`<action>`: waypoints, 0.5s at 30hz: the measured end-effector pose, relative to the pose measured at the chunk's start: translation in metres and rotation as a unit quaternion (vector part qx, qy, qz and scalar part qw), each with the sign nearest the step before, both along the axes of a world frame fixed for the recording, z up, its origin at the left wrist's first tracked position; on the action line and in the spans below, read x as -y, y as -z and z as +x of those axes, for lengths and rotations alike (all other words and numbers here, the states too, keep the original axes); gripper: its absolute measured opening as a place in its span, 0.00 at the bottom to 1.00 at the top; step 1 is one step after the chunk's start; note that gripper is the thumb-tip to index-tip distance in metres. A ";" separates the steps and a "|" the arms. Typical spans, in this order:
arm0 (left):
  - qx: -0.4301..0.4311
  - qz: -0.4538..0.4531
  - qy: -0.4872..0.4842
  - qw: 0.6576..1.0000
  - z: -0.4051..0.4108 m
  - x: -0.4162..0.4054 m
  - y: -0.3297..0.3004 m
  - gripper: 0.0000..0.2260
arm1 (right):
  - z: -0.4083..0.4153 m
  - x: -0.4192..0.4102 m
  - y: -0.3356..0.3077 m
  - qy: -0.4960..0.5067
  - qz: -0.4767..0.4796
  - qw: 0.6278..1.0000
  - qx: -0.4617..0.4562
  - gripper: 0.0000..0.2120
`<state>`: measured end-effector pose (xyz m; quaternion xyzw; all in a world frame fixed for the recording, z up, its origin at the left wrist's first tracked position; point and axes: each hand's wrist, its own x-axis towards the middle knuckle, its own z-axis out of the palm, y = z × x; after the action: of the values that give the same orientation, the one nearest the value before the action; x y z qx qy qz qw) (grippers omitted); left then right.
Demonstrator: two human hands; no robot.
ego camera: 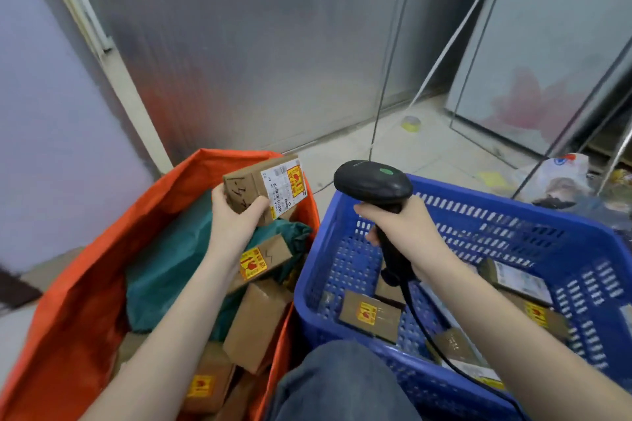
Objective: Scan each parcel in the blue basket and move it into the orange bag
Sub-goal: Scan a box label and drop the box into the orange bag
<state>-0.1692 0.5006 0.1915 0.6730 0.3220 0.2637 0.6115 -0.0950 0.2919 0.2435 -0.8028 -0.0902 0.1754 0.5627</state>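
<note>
My left hand grips a small brown cardboard parcel, thumb under and fingers over, above the far side of the open orange bag on the left. My right hand is wrapped round the handle of the black corded barcode scanner, over the blue slotted plastic basket on the right. I judge it best to lower the parcel gently onto the pile, label up. At least four boxes lie in the bag; about five remain in the basket.
</note>
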 end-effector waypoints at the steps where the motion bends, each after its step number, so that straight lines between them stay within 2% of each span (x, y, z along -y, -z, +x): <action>1: -0.015 0.006 -0.005 1.000 0.000 -0.007 0.012 0.27 | 0.003 -0.006 0.008 -0.004 -0.006 1.000 -0.002 0.07; 5: -0.097 0.002 -0.007 0.995 0.001 -0.032 0.052 0.32 | 0.016 -0.026 0.035 -0.014 -0.029 0.999 -0.013 0.05; 7: -0.143 -0.007 -0.015 0.990 -0.002 -0.041 0.066 0.40 | 0.020 -0.031 0.045 -0.020 -0.031 0.999 -0.020 0.05; 10: -0.198 0.045 -0.039 0.978 -0.005 -0.043 0.072 0.43 | 0.020 -0.036 0.055 -0.032 -0.035 0.999 -0.027 0.04; 15: -0.141 0.107 -0.045 0.983 0.001 -0.025 0.043 0.38 | 0.015 -0.033 0.053 -0.039 -0.028 0.999 -0.023 0.03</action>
<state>-0.1679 0.5257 0.1489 0.7500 0.4048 0.2258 0.4718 -0.0800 0.3246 0.1903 -0.8100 -0.1031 0.2182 0.5345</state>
